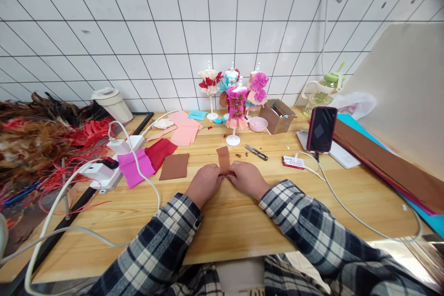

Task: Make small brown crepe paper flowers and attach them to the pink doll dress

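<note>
My left hand [207, 182] and my right hand [248, 178] meet over the table, both closed in a pinch on the near end of a brown paper strip [224, 158]. Its far end sticks out away from me and rests near the table top. To the left lies a brown square [174, 166], flat on the wood. Thread snips [256, 152] lie just beyond my right hand, beside small brown scraps [238, 155]. Behind the strip stands a small dress form [237, 106] in a magenta and pink dress with brown bows. My fingertips hide the strip's near edge.
Several more dressed forms [210, 85] stand at the back, near a pink bowl [258, 124] and a box [277, 118]. Magenta sheets [136, 167] and a power strip [104, 173] lie left. A phone [322, 129] stands right, its cable crossing the table [239, 236].
</note>
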A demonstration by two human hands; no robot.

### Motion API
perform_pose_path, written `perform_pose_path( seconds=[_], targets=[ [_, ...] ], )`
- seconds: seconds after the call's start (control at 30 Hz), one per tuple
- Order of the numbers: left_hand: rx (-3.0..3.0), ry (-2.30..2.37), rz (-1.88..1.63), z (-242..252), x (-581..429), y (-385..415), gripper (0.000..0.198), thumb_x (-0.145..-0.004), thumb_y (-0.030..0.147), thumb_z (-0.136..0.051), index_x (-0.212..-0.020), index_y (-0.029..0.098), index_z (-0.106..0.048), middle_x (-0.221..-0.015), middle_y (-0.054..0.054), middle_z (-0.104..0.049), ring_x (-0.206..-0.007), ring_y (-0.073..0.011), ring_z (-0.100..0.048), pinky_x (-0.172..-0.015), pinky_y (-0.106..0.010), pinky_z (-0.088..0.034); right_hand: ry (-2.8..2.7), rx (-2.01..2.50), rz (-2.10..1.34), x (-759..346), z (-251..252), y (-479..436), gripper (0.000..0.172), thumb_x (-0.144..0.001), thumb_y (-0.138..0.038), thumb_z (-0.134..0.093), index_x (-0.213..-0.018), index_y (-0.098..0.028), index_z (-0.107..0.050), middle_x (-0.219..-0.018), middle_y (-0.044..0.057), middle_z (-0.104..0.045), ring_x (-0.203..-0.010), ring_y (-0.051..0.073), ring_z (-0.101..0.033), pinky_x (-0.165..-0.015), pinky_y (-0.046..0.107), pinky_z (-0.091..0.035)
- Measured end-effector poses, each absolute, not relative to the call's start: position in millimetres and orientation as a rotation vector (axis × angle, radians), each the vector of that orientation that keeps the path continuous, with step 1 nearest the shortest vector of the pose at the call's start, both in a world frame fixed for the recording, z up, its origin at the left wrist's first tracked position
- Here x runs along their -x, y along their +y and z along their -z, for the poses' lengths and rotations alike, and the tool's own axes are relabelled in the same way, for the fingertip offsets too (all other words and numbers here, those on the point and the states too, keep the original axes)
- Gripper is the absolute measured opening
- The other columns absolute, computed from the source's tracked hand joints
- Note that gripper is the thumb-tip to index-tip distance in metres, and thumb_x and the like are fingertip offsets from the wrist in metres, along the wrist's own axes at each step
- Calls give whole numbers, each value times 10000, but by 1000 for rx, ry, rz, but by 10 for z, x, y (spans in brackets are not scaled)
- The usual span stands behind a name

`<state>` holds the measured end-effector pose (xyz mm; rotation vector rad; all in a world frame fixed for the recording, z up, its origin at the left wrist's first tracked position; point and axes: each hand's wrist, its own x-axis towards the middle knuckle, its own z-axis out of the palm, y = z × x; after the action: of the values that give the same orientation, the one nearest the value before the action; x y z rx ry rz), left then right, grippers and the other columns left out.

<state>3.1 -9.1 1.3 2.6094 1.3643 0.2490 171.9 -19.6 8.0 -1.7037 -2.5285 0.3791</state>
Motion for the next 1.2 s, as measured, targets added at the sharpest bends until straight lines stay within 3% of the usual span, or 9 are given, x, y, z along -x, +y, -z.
perform_pose_path(
  seconds=[0.2,0.53,1.2],
  targets=[
    [-2629,1334,-353,8,-36,-92,274,-886,235,-449,-844,161,-709,-861,-83,-647,-875,-192,-579,-818,-300,-433,-2477,1679,-343,-1744,-38,-190,222,-905,-334,-457,-962,-247,-652,-937,24,-639,-856,156,-595,-688,247,-370],
    [-2621,1392,-222,-35,-65,-117,290,-912,273,-407,-939,182,-681,-889,-69,-689,-840,-206,-608,-763,-313,-446,-2516,1718,-307,-1735,-38,-197,292,-917,-353,-396,-934,-230,-661,-921,46,-638,-850,171,-592,-696,259,-376],
    [-2630,1505,-240,-62,-26,-149,198,-860,265,-477,-802,176,-643,-812,-72,-614,-814,-208,-559,-744,-324,-420,-2532,1722,-328,-1715,-100,-202,268,-917,-360,-432,-933,-225,-663,-939,46,-643,-863,166,-601,-712,255,-398]
  ],
)
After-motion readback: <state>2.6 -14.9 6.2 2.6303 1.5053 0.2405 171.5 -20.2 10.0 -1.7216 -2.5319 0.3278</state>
